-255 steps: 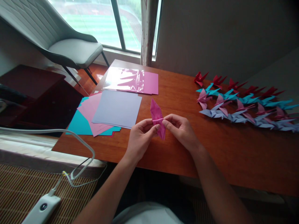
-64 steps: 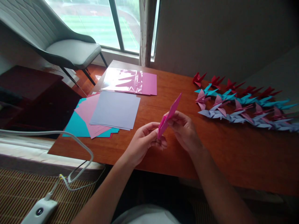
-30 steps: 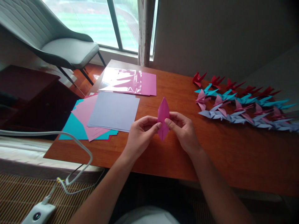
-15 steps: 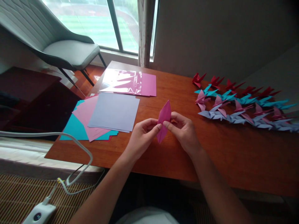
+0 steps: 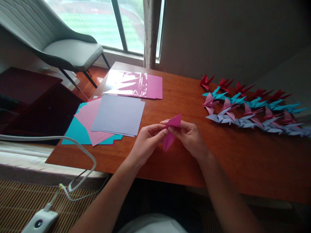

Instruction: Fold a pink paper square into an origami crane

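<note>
A pink folded origami paper (image 5: 169, 140), long and diamond-like, is held above the table between both hands. My left hand (image 5: 150, 137) pinches its left side near the middle, thumb towards me. My right hand (image 5: 190, 134) grips it from the right, with the thumb pressed on its middle. The paper's upper point bends over to the right, while the lower point hangs down. The fingers behind the paper are partly hidden.
On the wooden table (image 5: 179, 166), loose paper sheets (image 5: 119, 115) and a plastic-wrapped pink pack (image 5: 155, 86) lie left. Rows of folded paper cranes (image 5: 245, 121) in red, blue, pink and lavender stand right. A white cable (image 5: 82, 149) loops at the front left corner.
The upper point of the pink paper has bent down to the right; before, it stood nearly straight up. My right fingers have shifted left behind the paper.
</note>
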